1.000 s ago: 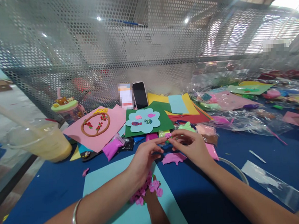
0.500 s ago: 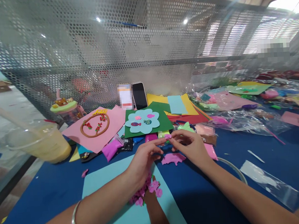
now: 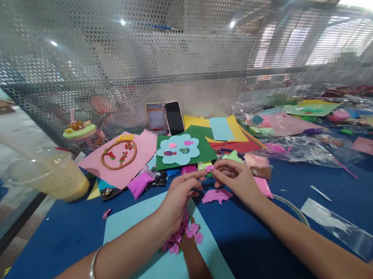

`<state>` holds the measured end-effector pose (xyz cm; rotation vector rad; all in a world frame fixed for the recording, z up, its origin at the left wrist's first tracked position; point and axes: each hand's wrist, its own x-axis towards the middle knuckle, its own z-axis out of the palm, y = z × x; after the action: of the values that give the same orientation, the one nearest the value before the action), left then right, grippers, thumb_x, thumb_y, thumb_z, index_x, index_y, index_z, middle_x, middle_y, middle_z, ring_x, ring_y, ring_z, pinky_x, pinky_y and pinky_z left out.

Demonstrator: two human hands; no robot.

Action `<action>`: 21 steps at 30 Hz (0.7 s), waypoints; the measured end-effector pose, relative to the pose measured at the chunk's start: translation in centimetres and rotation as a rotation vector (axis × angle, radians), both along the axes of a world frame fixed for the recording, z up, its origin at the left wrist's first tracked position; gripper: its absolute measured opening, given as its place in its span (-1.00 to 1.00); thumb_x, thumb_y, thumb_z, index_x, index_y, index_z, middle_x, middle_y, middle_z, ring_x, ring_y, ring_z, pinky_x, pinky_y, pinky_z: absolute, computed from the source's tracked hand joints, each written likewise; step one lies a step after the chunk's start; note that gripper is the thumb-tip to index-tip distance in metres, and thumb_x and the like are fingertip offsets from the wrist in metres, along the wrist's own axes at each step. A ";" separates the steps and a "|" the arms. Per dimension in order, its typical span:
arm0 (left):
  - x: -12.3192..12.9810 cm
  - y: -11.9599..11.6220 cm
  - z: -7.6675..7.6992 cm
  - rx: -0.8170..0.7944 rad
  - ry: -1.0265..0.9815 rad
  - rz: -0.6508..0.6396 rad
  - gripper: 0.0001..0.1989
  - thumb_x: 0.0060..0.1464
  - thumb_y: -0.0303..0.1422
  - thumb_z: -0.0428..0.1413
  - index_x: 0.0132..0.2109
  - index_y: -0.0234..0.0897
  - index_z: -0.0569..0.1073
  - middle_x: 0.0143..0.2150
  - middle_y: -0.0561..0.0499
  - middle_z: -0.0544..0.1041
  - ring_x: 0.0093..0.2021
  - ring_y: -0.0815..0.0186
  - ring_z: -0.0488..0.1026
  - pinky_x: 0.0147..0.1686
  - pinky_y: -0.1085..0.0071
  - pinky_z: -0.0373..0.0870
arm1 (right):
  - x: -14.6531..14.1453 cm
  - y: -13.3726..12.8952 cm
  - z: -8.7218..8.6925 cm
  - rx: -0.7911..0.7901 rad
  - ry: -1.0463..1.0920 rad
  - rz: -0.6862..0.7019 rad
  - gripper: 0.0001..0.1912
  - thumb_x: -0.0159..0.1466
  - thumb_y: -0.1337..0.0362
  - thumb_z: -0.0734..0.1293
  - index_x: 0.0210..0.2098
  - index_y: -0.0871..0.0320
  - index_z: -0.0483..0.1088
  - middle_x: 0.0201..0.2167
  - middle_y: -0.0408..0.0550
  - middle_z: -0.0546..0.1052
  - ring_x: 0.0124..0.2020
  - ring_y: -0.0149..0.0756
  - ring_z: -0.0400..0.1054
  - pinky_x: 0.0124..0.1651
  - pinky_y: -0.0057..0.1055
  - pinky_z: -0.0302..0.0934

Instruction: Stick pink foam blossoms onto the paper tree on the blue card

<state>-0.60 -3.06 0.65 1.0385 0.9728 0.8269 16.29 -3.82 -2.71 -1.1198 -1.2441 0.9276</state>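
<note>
Head view, sole camera.

Item: small pink piece (image 3: 209, 168), soft-looking, ruffled; located between your two hands, raised off the worktop (image 3: 69, 241).

Item: your right hand (image 3: 238, 178); grip pinching the piece at thumb and fingertip.

Item: your left hand (image 3: 178, 196); index finger extended, its tip against the piece, other fingers loosely curled. Whether this grip also pinched, you could not have told from here.

Item: flattened pink piece (image 3: 216, 196), ragged edge, lying just below the right hand.

Item: light-blue sheet (image 3: 162, 270), under your left forearm; upon it a brown trunk (image 3: 194, 260) and a pink blossom cluster (image 3: 179, 237), partly hidden by the left wrist.

Changes: slight. Your hands held nearly the same pose as a second earlier; the lit phone (image 3: 156, 118), beside the dark phone (image 3: 175, 118), had dimmed.

Bearing on the work: by judgement, the small piece was being shaped at the fingertips and nothing had newly joined the visible blossoms.
</note>
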 end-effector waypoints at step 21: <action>-1.0 1.7 -0.9 0.863 0.854 -0.305 -0.84 -0.07 -0.38 0.09 -0.34 -0.23 0.56 -0.28 -0.05 0.50 -0.23 0.17 0.36 -0.20 0.28 0.23 | -0.2 0.4 -0.5 -0.050 0.150 0.015 -0.72 -0.03 0.15 0.48 -0.39 0.18 0.45 -0.61 -0.17 0.49 -0.68 -0.41 0.38 -0.59 -0.48 0.32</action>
<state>-1.64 -1.39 -0.20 2.3451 1.1151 0.5238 16.10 -3.45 -3.17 -1.0610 -1.1131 1.0396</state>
